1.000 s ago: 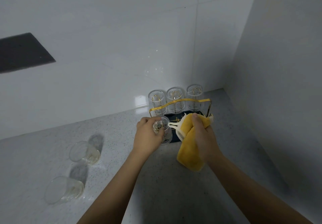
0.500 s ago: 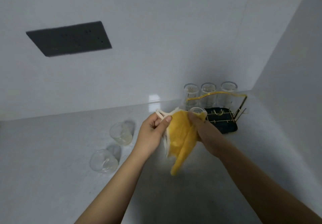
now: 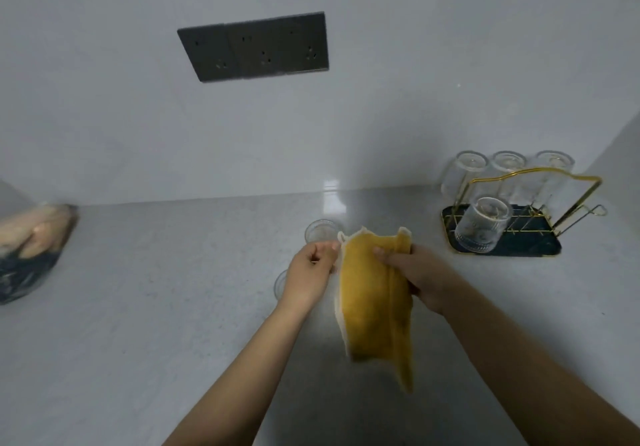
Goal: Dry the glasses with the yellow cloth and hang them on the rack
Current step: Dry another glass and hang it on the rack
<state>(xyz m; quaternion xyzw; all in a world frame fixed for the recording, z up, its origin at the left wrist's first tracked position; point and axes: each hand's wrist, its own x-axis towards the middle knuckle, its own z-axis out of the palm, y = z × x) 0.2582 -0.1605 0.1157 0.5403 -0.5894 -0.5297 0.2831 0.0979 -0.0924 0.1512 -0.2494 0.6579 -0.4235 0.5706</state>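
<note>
Both hands hold the soft yellow cloth (image 3: 375,293) above the grey speckled counter (image 3: 138,307): the left hand (image 3: 310,274) pinches its white-trimmed edge, the right hand (image 3: 415,275) grips its upper fold. Two clear smooth glasses (image 3: 320,230) stand just behind; four ribbed glasses (image 3: 481,225) sit on the gold wire rack (image 3: 585,196). Glass is likely slippery and fragile; grasp around the wall.
</note>
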